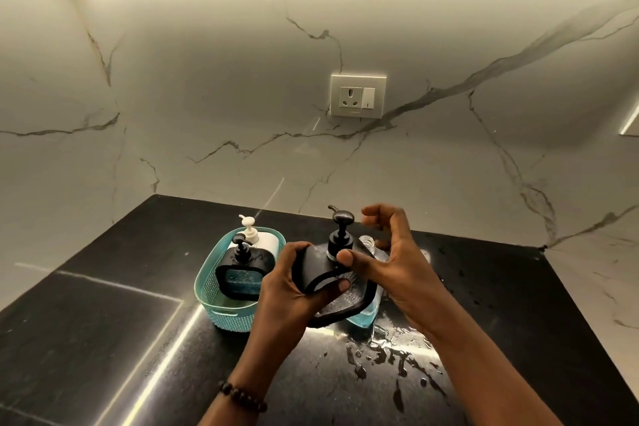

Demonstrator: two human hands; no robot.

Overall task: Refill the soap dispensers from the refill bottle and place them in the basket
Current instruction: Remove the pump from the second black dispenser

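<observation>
Hands meet over the middle of the dark table (518,287). The left hand (290,290) grips a black soap dispenser (321,263) by its body, thumb hooked into the open sponge recess, holding it tilted above the table. The right hand (390,259) has its thumb against the collar of the pump, while its other fingers curl loosely, closed on nothing; whether they touch the pump head is hard to tell. Behind and below the dispenser, largely hidden by it and by the right hand, stands the clear refill bottle (366,313) with blue liquid, its uncapped neck just showing. To the left, a teal basket (214,301) holds a second black dispenser (242,270) and a white dispenser (262,239) farther back. Spilled liquid (390,356) glistens on the near table.
</observation>
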